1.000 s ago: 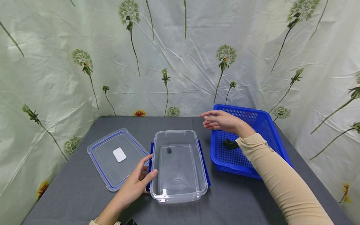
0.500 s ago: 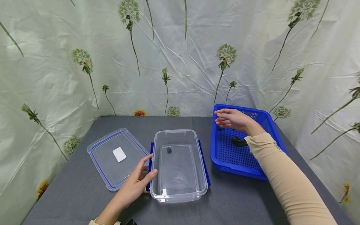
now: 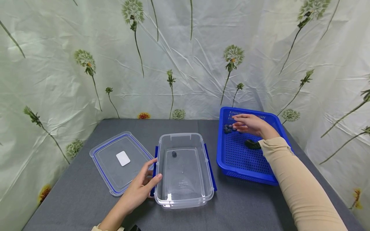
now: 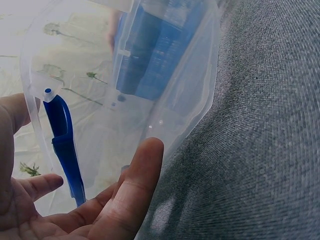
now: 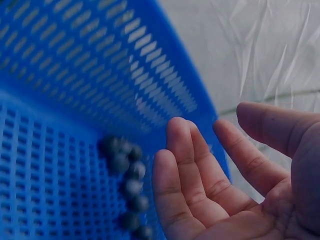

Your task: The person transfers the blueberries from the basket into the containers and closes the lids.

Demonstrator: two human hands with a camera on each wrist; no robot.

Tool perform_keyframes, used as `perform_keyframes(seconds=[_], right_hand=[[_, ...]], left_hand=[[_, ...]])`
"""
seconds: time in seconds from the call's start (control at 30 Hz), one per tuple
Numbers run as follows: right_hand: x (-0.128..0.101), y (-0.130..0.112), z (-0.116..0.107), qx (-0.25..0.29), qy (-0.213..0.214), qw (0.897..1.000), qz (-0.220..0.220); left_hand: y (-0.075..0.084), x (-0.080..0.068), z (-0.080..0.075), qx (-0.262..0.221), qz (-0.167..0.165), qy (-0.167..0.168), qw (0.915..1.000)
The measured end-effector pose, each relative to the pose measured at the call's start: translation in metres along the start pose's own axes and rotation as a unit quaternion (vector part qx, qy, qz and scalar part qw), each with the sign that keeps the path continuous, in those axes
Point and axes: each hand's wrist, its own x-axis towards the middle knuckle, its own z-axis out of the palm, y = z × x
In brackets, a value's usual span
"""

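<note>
My left hand [image 3: 141, 184] holds the left side of a clear plastic food container [image 3: 185, 192], thumb at its rim and fingers by the blue side latch [image 4: 62, 130]. One blueberry [image 3: 174, 154] lies inside the container, toward the back left. My right hand [image 3: 250, 124] is over the back of a blue perforated basket [image 3: 231, 170], fingers spread a little and holding nothing. In the right wrist view several blueberries [image 5: 131, 187] cluster in the basket beside the fingertips [image 5: 165, 165]. In the head view the hand overlaps part of that cluster.
A clear lid [image 3: 107, 170] with a blue seal and a white label [image 3: 123, 158] lies left of the container. A dark device [image 3: 252, 144] is at the right wrist. Grey cloth [image 3: 188, 126] covers the table, with a flowered curtain [image 3: 196, 64] behind.
My right hand has moved right, from above the basket's left edge to over its inside, and the blueberry cluster has come into view. My left hand and the container have stayed put.
</note>
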Motion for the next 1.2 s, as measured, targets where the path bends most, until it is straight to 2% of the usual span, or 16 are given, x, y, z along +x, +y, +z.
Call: perform_keyframes(seconds=[0.33,0.63,0.83,1.2], right_hand=[[-0.001,0.028,-0.019,-0.016,0.031,0.998,0.046],[0.003,0.039,-0.025,-0.019,0.030,0.997,0.076],[0.007,0.045,-0.027,-0.050,0.022,0.993,0.105],[0.012,0.049,-0.033,-0.065,0.011,0.993,0.101]], left_hand=[[-0.001,0.001,0.002,0.003,-0.001,0.012,0.9999],[-0.001,0.000,0.000,0.011,-0.006,0.011,0.9999],[-0.003,0.000,-0.001,0.017,0.002,0.006,0.9998],[-0.004,0.003,-0.002,0.038,0.007,0.006,0.9992]])
